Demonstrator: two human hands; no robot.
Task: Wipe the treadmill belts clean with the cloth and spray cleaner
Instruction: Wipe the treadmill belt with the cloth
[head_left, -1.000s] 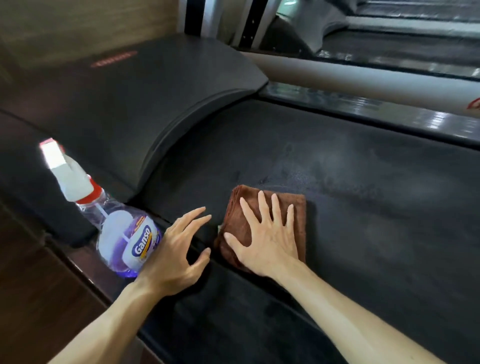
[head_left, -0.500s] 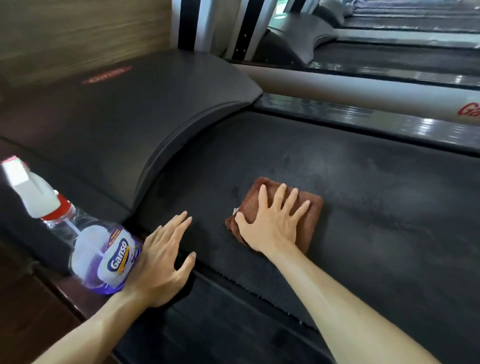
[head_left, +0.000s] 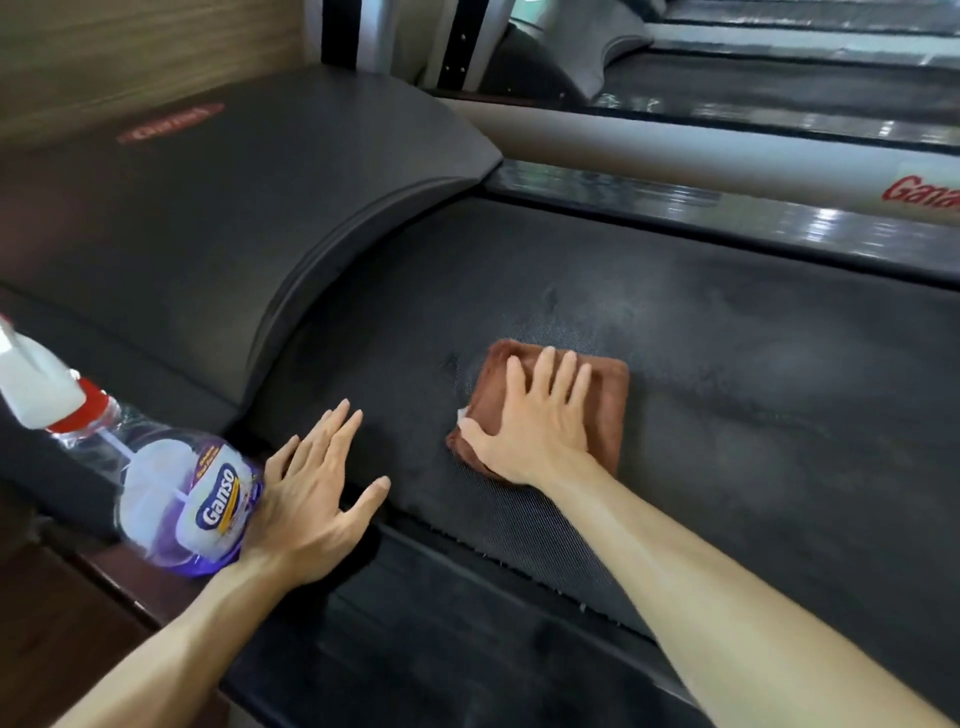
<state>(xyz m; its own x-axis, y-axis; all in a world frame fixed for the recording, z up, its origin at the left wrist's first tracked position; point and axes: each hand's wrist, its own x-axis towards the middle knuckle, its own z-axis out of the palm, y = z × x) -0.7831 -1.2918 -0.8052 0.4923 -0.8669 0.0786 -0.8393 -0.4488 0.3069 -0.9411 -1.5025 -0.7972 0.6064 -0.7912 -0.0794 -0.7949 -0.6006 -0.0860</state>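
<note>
A folded brown cloth (head_left: 608, 395) lies flat on the black treadmill belt (head_left: 753, 415). My right hand (head_left: 535, 421) presses on it with straight, spread fingers. My left hand (head_left: 311, 483) rests flat on the belt's near edge, fingers straight, holding nothing. Just left of that hand a clear spray bottle (head_left: 171, 493) of purple cleaner with a white and red trigger head leans on the side rail. A faint dusty smear shows on the belt beyond the cloth.
The dark motor cover (head_left: 234, 218) rises at the belt's left end. A shiny side rail (head_left: 753, 218) borders the far side. Another treadmill (head_left: 779, 88) stands behind it. A wooden wall panel (head_left: 130, 52) fills the top left.
My right hand has slid the cloth away from me and to the right across the belt. My left hand has stayed by the bottle on the near edge.
</note>
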